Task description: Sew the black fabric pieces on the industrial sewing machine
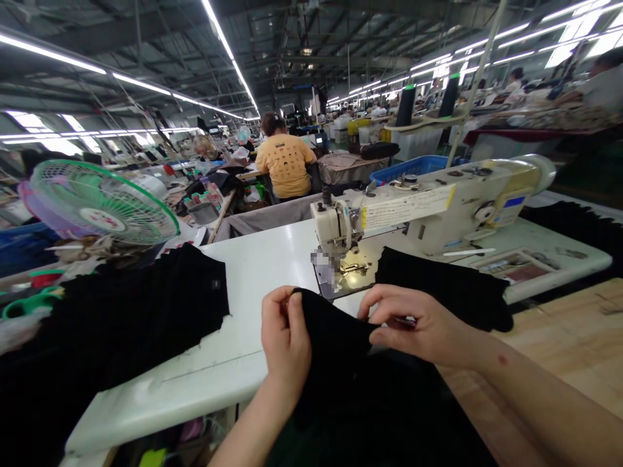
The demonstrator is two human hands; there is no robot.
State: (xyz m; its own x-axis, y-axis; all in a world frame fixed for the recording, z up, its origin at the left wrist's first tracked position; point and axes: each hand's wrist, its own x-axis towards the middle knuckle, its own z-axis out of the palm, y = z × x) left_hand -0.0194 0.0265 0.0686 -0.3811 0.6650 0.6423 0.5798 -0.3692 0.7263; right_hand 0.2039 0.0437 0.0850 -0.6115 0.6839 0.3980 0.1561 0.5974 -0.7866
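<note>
A piece of black fabric (335, 331) is stretched between my hands, just in front of the sewing machine (403, 201). My left hand (286, 334) pinches its upper left corner between thumb and fingers. At the other end, my right hand (409, 321) grips the fabric's right edge with the fingertips. The metal needle plate (355, 272) lies a little beyond the held cloth, and the needle area is blurred. Another black fabric piece (438, 288) rests on the machine table (263, 266), behind my right hand.
A heap of black garments (160, 305) covers the table's left end. Beyond it stands a green fan (102, 201). A blue basket (409, 168) and black thread cones (406, 107) are behind the machine. A wooden board (574, 337) lies at right. A person in yellow (286, 159) sits ahead.
</note>
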